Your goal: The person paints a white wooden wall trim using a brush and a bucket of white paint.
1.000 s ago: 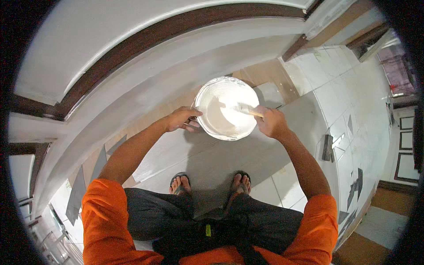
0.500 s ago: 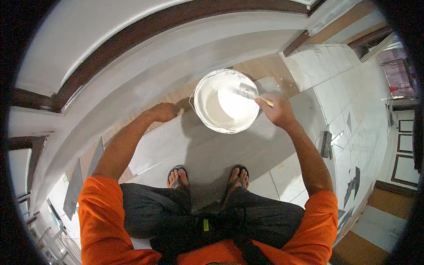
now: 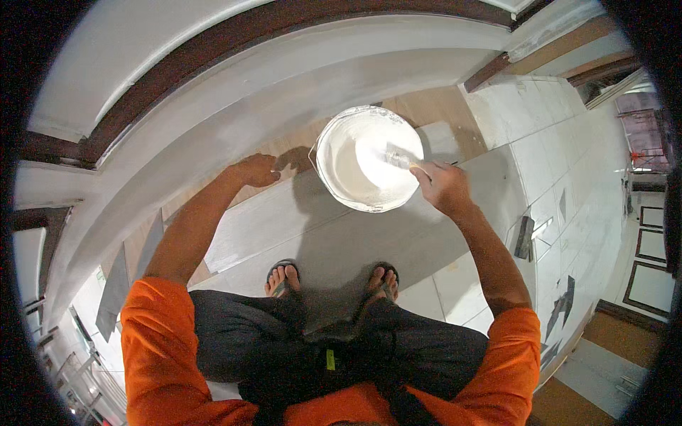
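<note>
A white bucket (image 3: pixel 334 186) of white paint stands on the floor ahead of me, its wire handle hanging on the left side. My right hand (image 3: pixel 446 187) grips a paintbrush (image 3: pixel 399 155) by its handle at the bucket's right rim. The brush head points left over the bucket's inside; glare hides whether it touches the paint. Left of the bucket, apart from it, my left hand (image 3: pixel 256 170) is closed near the base of the wall. A small pale bit shows by its fingertips, too unclear to name.
A pale wall (image 3: pixel 284 89) with dark brown trim curves along the far side. Grey boards (image 3: pixel 270 220) cover the floor under my sandalled feet (image 3: pixel 284 277). To the right, a dark block-shaped tool (image 3: pixel 524 238) and dark scraps (image 3: pixel 561 305) lie on white tiles.
My left hand has moved a little up and left, farther from the bucket. The brush has shifted slightly with my right hand, still over the bucket. The view has shifted a little too.
</note>
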Available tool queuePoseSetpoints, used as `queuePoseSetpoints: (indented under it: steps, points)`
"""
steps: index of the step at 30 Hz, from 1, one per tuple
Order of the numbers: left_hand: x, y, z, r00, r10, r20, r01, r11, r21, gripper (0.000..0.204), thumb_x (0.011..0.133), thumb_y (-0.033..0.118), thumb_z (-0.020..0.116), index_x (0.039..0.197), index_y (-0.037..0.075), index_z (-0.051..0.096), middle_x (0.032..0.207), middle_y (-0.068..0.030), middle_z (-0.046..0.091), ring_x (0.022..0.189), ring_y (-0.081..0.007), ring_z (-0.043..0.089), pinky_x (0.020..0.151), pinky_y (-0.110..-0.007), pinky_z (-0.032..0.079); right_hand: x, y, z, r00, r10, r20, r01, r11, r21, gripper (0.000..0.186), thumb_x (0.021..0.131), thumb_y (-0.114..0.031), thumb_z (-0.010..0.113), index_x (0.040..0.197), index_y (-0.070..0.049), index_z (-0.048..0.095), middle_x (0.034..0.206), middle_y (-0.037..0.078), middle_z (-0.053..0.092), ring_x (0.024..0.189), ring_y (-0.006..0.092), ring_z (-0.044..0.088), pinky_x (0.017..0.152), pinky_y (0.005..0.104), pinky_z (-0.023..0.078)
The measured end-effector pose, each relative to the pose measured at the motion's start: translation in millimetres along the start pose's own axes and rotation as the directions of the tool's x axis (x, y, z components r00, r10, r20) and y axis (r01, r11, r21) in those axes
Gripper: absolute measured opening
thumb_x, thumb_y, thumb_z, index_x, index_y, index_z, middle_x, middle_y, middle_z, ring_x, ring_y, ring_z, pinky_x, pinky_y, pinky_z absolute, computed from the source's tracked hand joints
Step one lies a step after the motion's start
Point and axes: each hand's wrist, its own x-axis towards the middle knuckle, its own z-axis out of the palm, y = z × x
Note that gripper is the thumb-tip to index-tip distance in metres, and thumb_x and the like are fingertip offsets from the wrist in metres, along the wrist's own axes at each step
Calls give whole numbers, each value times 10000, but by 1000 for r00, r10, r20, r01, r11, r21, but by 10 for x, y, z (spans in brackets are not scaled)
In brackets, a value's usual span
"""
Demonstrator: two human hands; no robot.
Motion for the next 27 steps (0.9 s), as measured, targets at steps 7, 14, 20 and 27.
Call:
queuePoseSetpoints:
  steps: [7, 14, 20, 27]
  points:
    - [35, 171, -71, 1000, -15, 18, 16, 998, -59, 459, 924, 360, 584, 1275, 64, 589, 1223, -218, 643, 1149, -407, 598, 998, -484, 471, 42, 342, -174, 949, 138, 282, -162, 985, 63, 323, 883, -341, 695, 1004, -43, 726, 879, 178, 715, 826, 363, 692, 740, 435, 541]
    - [-180, 296, -84, 998, -11, -61, 7, 998, -61, 422, 912, 348, 570, 1222, 63, 597, 1174, -234, 654, 1131, -404, 608, 972, -499, 477, -127, 317, -440, 911, 114, 396, -275, 884, 378, 359, 907, -356, 699, 1051, -28, 715, 829, 126, 699, 768, 219, 646, 739, 364, 503]
    - [-334, 422, -216, 996, 81, -41, -80, 996, 28, 466, 928, 365, 575, 1262, 40, 582, 1225, -222, 637, 1144, -411, 596, 1006, -494, 464, -258, 275, -719, 870, 106, 482, -339, 838, 427, 376, 950, -371, 641, 1075, -23, 708, 750, 50, 635, 695, 148, 576, 652, 311, 469]
    - [-94, 596, -312, 994, 99, -46, -96, 992, 81, 452, 919, 355, 563, 1240, 38, 591, 1200, -225, 647, 1143, -406, 603, 979, -493, 479, -291, 22, -1370, 755, 285, 591, -637, 533, 557, 370, 967, -400, 596, 1019, -49, 702, 673, -15, 539, 589, 64, 478, 508, 233, 353]
